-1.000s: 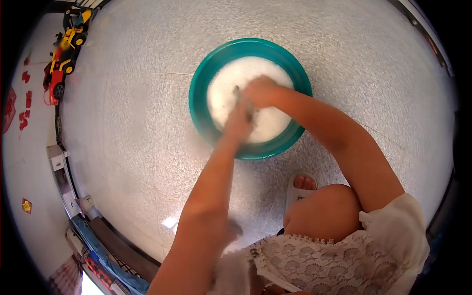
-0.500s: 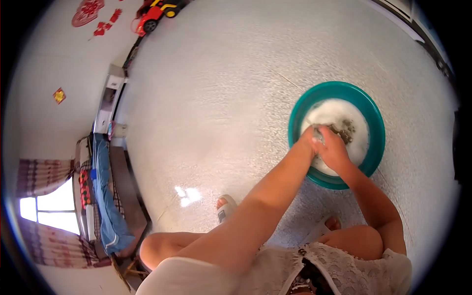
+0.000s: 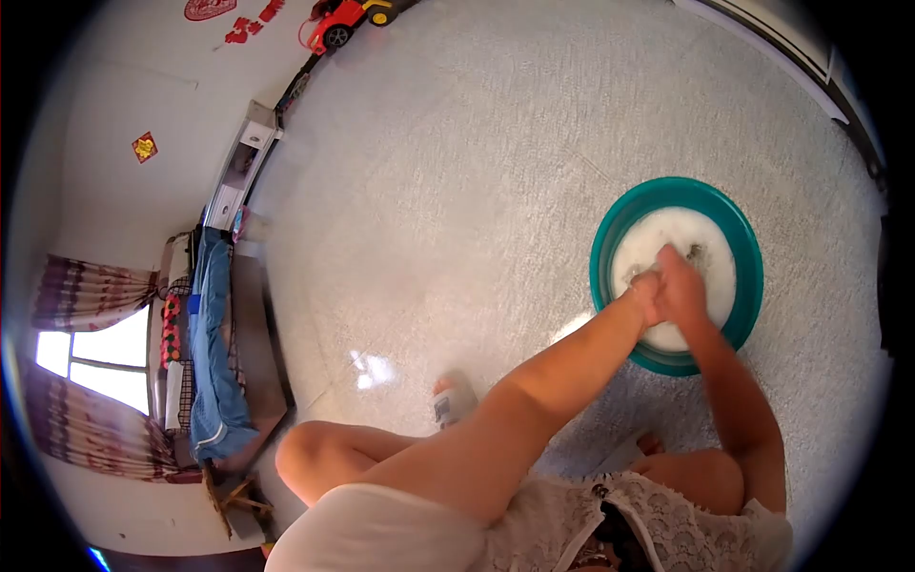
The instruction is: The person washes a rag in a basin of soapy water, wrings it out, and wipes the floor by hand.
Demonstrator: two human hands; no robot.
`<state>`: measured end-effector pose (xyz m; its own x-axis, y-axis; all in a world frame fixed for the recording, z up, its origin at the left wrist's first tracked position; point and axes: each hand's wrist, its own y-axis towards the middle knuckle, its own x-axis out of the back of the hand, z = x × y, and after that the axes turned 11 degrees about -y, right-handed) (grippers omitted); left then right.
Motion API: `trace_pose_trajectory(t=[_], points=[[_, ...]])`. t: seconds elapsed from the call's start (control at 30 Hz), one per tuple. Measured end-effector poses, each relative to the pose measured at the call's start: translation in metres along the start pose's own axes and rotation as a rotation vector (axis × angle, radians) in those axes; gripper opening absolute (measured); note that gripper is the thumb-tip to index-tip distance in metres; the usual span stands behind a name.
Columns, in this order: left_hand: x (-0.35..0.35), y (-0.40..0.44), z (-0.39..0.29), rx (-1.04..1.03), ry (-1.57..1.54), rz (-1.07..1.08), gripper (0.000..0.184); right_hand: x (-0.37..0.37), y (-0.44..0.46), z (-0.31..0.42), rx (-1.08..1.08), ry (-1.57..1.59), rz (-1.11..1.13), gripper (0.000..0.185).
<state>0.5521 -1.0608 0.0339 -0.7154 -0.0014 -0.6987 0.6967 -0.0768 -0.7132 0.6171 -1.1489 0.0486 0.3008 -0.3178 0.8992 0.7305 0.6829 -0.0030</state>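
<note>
A teal plastic basin stands on the floor, filled with water under thick white suds. Inside it my two hands are pressed together. My left hand is closed, its fingers partly covered by the other hand. My right hand wraps over it, also closed. Whatever lies between the palms is hidden by the fingers and suds. A small dark patch shows through the foam just beyond my right fingers; its kind cannot be made out.
My sandalled foot rests on the pale speckled floor. A red toy vehicle is by the far wall. Left stand a white cabinet and a bed with a blue cloth, near a curtained window.
My hands have shifted against each other, the right one now pointing farther forward. Less of the dark patch shows above the suds. The whole view has swung slightly.
</note>
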Motion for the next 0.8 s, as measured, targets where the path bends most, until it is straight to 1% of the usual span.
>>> trace_pose_trajectory(t=[0.03, 0.07, 0.1, 0.13, 0.17, 0.2, 0.23, 0.27, 0.3, 0.37, 0.4, 0.43, 0.5, 0.53, 0.6, 0.63, 0.67, 0.7, 0.77, 0.8], points=[[-0.007, -0.012, 0.011, -0.034, -0.003, -0.028, 0.041, -0.009, 0.009, -0.017, -0.066, -0.057, 0.008, 0.034], [-0.017, -0.021, 0.019, -0.077, -0.004, -0.049, 0.04, -0.01, 0.023, -0.034, -0.349, 0.35, 0.081, 0.043], [-0.02, -0.03, 0.019, -0.128, -0.008, -0.071, 0.04, 0.001, 0.031, -0.04, -0.416, 0.404, 0.117, 0.046], [0.008, -0.005, 0.01, -0.004, 0.082, 0.089, 0.053, 0.006, 0.037, -0.044, -0.476, 0.458, 0.162, 0.049], [0.0, -0.021, 0.005, -0.015, 0.152, -0.048, 0.058, -0.028, 0.046, -0.086, -0.087, -0.042, -0.023, 0.045], [-0.019, -0.043, 0.006, -0.027, 0.212, -0.189, 0.063, -0.044, 0.052, -0.113, 0.19, -0.252, -0.281, 0.038], [-0.029, -0.059, 0.002, -0.034, 0.264, -0.331, 0.069, -0.016, 0.046, -0.094, 0.049, -0.081, -0.145, 0.028], [0.001, -0.035, -0.006, -0.014, 0.408, -0.247, 0.081, -0.007, 0.044, -0.084, 0.056, -0.141, -0.061, 0.028], [0.019, -0.019, -0.013, -0.011, 0.394, -0.259, 0.083, -0.003, 0.04, -0.077, 0.052, -0.206, 0.015, 0.031], [0.036, 0.001, -0.018, 0.011, 0.371, -0.276, 0.088, -0.052, 0.021, -0.096, 0.154, -0.134, 0.026, 0.031], [0.036, 0.008, -0.016, -0.005, 0.308, -0.338, 0.082, -0.069, 0.019, -0.104, 0.201, -0.102, 0.032, 0.031], [0.033, 0.007, -0.019, 0.029, 0.306, -0.329, 0.075, -0.049, 0.015, -0.084, 0.21, 0.052, 0.127, 0.028], [0.016, -0.001, -0.024, 0.103, 0.299, -0.314, 0.063, 0.033, -0.004, -0.006, 0.219, 0.36, 0.323, 0.022], [0.0, -0.026, -0.019, 0.027, 0.379, -0.194, 0.041, 0.057, -0.007, 0.01, 0.21, 0.403, 0.356, 0.02], [0.023, 0.007, -0.027, 0.068, 0.27, -0.191, 0.035, 0.086, -0.008, 0.026, 0.189, 0.488, 0.417, 0.015], [0.023, 0.009, -0.029, 0.085, 0.218, -0.188, 0.032, 0.086, -0.005, 0.023, 0.102, 0.555, 0.433, 0.013], [0.023, 0.011, -0.026, 0.061, 0.261, -0.15, 0.036, 0.083, -0.001, 0.016, 0.016, 0.624, 0.447, 0.01], [0.022, 0.008, -0.028, 0.141, 0.233, -0.064, 0.038, 0.077, 0.003, 0.008, -0.069, 0.694, 0.461, 0.009], [0.02, 0.001, -0.033, 0.299, 0.178, 0.106, 0.044, 0.034, 0.015, -0.033, -0.099, 0.91, 0.347, 0.012], [0.012, -0.01, -0.03, 0.289, 0.15, 0.115, 0.046, 0.02, 0.017, -0.045, -0.115, 1.016, 0.289, 0.016]])
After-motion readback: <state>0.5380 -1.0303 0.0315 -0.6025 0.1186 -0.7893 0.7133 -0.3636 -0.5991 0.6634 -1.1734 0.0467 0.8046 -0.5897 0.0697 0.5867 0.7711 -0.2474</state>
